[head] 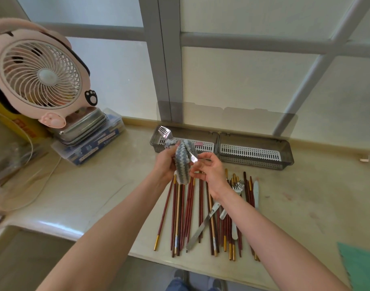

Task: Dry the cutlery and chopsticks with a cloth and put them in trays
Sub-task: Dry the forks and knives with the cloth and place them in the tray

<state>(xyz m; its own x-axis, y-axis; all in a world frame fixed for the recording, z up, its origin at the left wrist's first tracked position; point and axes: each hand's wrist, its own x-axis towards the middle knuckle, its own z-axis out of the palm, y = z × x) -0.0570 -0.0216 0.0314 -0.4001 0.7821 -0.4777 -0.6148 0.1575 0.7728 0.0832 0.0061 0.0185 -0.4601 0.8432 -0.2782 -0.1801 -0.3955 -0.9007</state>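
Far left: pink animal-faced plastic desk fan [41, 76], tilted back, propped on a lidded steel tin [83, 127] stacked on a clear plastic storage box [91, 148]. Probably raised that way to blow across the beige stone counter [85, 185]. Blue label strips on the box and red print on the yellow carton [22, 127] behind, both too blurred to read.

Centre, held above the counter: left hand [166, 162] curled tight round a grey-and-white zigzag cloth [183, 162], cloth wrapped over the stem of a silver metal fork [166, 131], tines sticking out up-left. Right hand [211, 173] pinching the bare handle end between thumb and fingertips, likely to steady or pull the fork through the cloth. Small round stamp on the handle, unreadable.

Behind the hands, against the window frame: two smoky-grey plastic trays with white slotted floors, left tray [153, 141] and right tray [284, 162] touching end to end, close for drop-off.

Below the hands: loose pile of dark red gold-tipped chopsticks [179, 211], with a steel table knife [198, 229] and more forks [238, 186] lying among them, not yet in trays. Judged early in the task.

Far right corner: green mat [360, 267].
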